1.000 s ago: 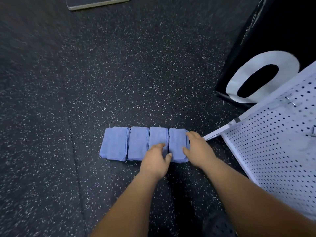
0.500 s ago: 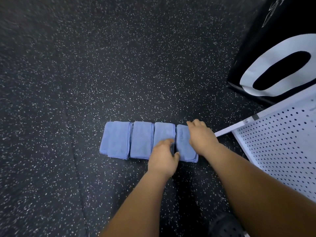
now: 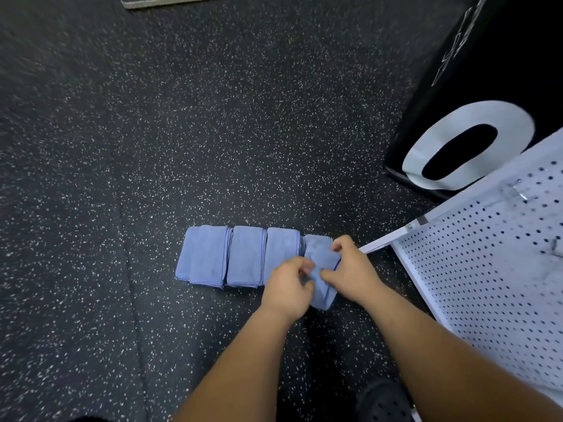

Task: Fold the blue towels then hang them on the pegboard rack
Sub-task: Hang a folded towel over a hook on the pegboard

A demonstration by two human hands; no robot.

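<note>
Speckled black floor (image 3: pixel 152 147) carries a row of three folded towels (image 3: pixel 243 258), edges touching. Just right of them the left hand (image 3: pixel 289 287) pinches the near side of the end towel (image 3: pixel 321 257), fingers curled into the cloth. The right hand (image 3: pixel 350 272) grips its other side, thumb and fingers closed over it. Folding looks finished; this reads as the pick-up before hanging. Next the end towel needs lifting clear and carrying right to the pegboard (image 3: pixel 487 269), whose hooks (image 3: pixel 521 195) are small and blurred. A black box (image 3: pixel 487 71) stands beyond, off that path.
</note>
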